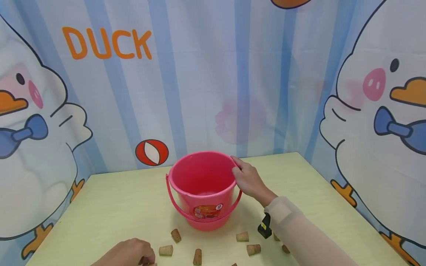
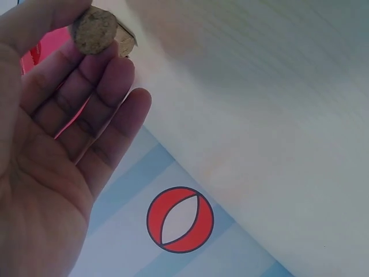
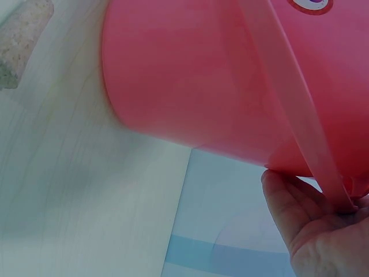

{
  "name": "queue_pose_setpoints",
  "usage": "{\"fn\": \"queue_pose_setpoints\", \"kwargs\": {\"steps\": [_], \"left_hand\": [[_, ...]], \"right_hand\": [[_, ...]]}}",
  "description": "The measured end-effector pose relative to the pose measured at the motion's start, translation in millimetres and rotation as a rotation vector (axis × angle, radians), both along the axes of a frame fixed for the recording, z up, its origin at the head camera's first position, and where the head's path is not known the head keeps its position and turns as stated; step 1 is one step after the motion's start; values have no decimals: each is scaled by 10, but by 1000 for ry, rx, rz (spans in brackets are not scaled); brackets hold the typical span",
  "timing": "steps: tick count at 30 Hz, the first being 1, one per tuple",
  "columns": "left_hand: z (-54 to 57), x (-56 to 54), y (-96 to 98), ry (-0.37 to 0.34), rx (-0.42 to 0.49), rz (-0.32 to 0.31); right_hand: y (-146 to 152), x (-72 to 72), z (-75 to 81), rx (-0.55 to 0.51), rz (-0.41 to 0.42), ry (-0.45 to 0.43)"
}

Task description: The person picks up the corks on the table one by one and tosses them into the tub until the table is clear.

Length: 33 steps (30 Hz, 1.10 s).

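Soft, even light brightens the head view across the table (image 1: 126,201) and the curtain (image 1: 203,81) beyond the right fingers (image 1: 242,166), with a faint shadow beside the bucket (image 1: 203,200) below them and some wide-angle stretch towards the edges. The left wrist view is dimmer and hazy, the left fingers (image 2: 122,122) shaded and a broad, diffuse shadow on the table beside them. The right wrist view is dull and blue-green, low in contrast, with a soft-edged shadow left of the right fingers.
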<state>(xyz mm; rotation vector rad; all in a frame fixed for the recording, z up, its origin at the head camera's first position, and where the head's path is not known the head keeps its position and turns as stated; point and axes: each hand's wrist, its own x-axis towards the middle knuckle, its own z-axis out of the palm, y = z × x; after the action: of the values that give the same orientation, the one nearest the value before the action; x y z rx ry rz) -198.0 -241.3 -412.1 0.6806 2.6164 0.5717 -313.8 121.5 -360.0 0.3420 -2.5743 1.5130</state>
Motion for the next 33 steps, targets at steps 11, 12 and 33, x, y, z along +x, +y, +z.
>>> {"fn": "queue_pose_setpoints", "kwargs": {"steps": [11, 12, 33], "left_hand": [[64, 15, 55, 65, 24, -23], [70, 16, 59, 74, 26, -25], [157, 32, 193, 152, 52, -22]], "right_hand": [[2, -5, -17, -5, 7, 6], [2, -7, -19, -4, 6, 6], [-5, 2, -6, 3, 7, 1]]}}
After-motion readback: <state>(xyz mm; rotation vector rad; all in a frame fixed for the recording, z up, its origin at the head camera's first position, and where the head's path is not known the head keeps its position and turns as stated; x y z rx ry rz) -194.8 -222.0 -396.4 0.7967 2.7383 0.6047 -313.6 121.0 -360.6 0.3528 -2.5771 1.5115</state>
